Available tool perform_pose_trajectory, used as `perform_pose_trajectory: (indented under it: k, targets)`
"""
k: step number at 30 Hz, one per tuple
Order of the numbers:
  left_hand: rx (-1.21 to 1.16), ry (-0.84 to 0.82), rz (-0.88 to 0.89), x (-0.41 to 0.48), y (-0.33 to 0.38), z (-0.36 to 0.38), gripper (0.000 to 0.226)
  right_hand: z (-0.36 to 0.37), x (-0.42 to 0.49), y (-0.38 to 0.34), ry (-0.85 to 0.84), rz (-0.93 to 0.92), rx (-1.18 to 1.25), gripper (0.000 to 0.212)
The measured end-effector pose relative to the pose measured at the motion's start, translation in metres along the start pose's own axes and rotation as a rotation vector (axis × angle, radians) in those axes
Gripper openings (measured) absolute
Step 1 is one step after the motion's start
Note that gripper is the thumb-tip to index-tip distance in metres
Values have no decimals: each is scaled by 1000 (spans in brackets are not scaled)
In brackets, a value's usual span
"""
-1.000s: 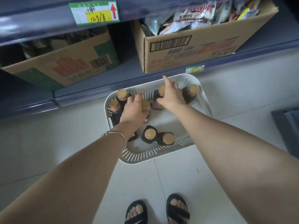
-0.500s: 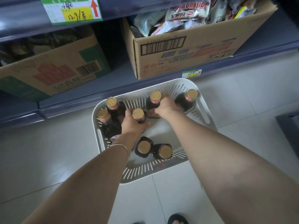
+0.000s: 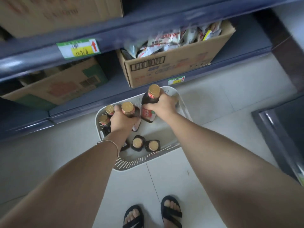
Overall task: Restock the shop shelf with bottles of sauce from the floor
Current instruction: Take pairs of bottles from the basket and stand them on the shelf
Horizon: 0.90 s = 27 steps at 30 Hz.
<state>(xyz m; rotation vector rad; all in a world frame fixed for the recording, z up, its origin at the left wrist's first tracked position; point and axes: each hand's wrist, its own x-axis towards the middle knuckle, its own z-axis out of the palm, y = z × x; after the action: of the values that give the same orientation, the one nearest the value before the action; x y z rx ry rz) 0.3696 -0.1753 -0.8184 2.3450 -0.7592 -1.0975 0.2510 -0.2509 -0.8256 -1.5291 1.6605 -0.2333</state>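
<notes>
A white slotted basket (image 3: 148,159) stands on the tiled floor in front of the dark blue shelf (image 3: 115,94). Several dark sauce bottles with gold caps are in it. My right hand (image 3: 163,105) grips one sauce bottle (image 3: 150,102) by its shoulder and holds it above the basket's far end. My left hand (image 3: 122,120) is closed around the neck of a second bottle (image 3: 129,109), lifted a little above the others. Two bottles (image 3: 105,120) stand at the basket's left wall, and two more (image 3: 145,144) stand near its front.
On the lowest shelf sit an open carton of snack packets (image 3: 172,66) and a closed carton (image 3: 57,86). Another carton (image 3: 57,14) is on the shelf above, with a price tag (image 3: 78,48) on the rail. A dark fixture (image 3: 283,129) stands at right. My sandalled feet (image 3: 153,213) are below.
Both hands closed on bottles and raised them from the basket, the right one higher. The camera tilted up and back, so more of the upper shelf and my feet show.
</notes>
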Motion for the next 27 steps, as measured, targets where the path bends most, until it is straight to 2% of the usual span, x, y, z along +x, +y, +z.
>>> perform_pose_trajectory:
  k: [3,8,16,23,27]
  targets:
    - [-4,7,53,-45,46,-40,51,-48,-38,-37,-10,-17,44,51]
    - [-6,-20,108,-118,134,-113,57,-144,-91,-108,-43,-9,59,47]
    - [84,-105,335,-224,268,-220,46,-295,-171,-217,57,-77,145,47]
    - [45,-160,517,-301,330,-290,50,-378,-257,-274,200,-173,290,46]
    - [-64,-201,639,-348,347,-325,45,-410,-317,-297,297,-191,438,41]
